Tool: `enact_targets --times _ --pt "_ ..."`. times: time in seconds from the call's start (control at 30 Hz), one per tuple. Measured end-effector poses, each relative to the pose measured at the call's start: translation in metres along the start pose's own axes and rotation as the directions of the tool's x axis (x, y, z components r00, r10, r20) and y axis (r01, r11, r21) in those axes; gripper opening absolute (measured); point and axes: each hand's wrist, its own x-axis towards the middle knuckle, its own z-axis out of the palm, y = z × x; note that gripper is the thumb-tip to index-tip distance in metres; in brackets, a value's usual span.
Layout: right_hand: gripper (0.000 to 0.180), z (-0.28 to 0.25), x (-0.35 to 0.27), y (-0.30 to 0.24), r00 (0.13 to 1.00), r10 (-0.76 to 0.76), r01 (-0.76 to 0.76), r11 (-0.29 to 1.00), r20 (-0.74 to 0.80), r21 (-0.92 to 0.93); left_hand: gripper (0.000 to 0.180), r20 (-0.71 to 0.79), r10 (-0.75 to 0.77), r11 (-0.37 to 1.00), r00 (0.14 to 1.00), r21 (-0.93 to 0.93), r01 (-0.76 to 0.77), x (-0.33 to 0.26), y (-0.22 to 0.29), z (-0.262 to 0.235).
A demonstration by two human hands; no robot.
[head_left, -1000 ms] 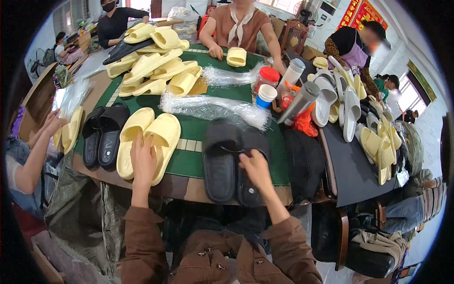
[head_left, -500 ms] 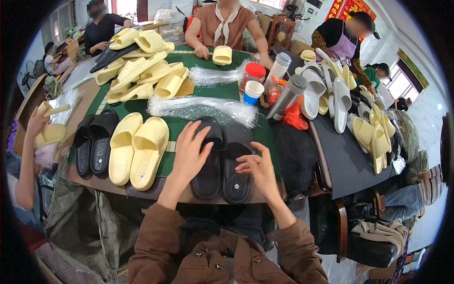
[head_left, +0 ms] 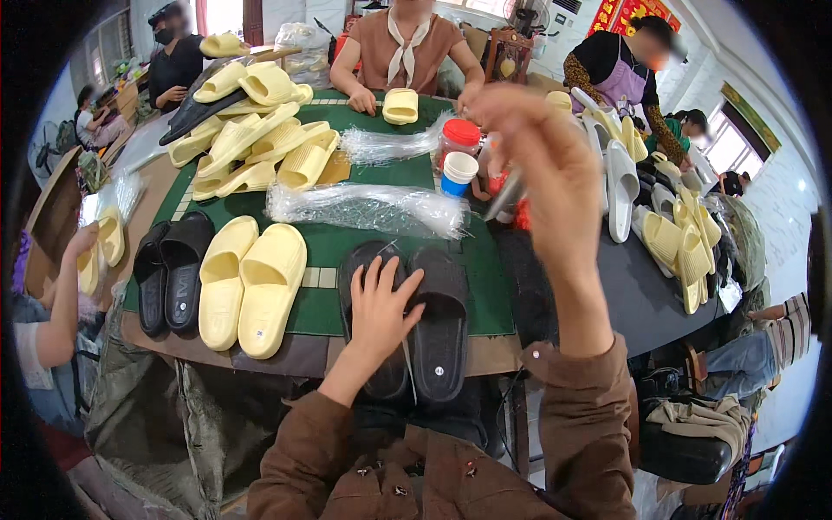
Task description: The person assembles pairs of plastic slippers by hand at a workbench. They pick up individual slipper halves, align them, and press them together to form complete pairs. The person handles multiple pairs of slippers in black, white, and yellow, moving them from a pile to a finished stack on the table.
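A pair of black slippers lies side by side at the table's near edge, soles down with toes pointing away. My left hand [head_left: 380, 299] rests over the strap of the left black slipper [head_left: 386, 377], fingers spread, its thumb reaching to the right slipper [head_left: 438, 338]. A thin pale strand runs down between the two slippers below that hand; whether my fingers touch it is hidden. My right hand [head_left: 546, 165] is raised high to the right, in front of the cups and bottle. Motion smears its fingers, so I cannot make out whether it holds anything.
A yellow pair [head_left: 273, 295] and another black pair [head_left: 182, 269] lie to the left. Bundles of clear plastic ties [head_left: 364, 208], paper cups [head_left: 458, 173], a red-lidded jar [head_left: 461, 134] and a yellow slipper pile [head_left: 260, 130] stand beyond. Co-workers surround the tables; a hand at left holds yellow slippers [head_left: 110, 238].
My right hand has swung up and away from the right black slipper. The left hand has settled onto the strap, and the black pair sits slightly nearer me. A co-worker's yellow slippers at left have been lowered.
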Motion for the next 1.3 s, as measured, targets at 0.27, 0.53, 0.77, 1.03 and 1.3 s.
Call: enact_targets --times 0.27,0.53,0.77,1.03,1.3 --pt "0.019 -0.013 -0.009 0.066 0.852 0.274 -0.006 0.857 -0.446 0.516 0.050 -0.084 0.006 1.000 0.996 -0.013 -0.007 -0.010 0.007 0.001" --pt "0.019 0.008 -0.155 0.205 0.617 0.636 -0.621 0.755 -0.464 0.210 0.048 -0.098 0.004 1.000 0.995 0.001 -0.004 -0.009 0.009 0.002" --pt "0.018 0.010 -0.168 0.228 0.678 0.668 -0.652 0.739 -0.307 0.169 0.047 -0.087 -0.008 1.000 0.996 -0.001 0.008 -0.010 0.009 0.000" --pt "0.016 0.036 -0.137 0.246 0.786 0.538 -0.613 0.740 -0.303 -0.278 0.047 -0.103 -0.001 1.000 0.995 -0.011 0.000 -0.008 0.011 0.002" --pt "0.017 0.015 -0.150 0.240 0.716 0.574 -0.664 0.735 -0.397 -0.134 0.046 -0.113 0.000 1.000 0.994 -0.006 -0.001 -0.006 0.013 0.003"
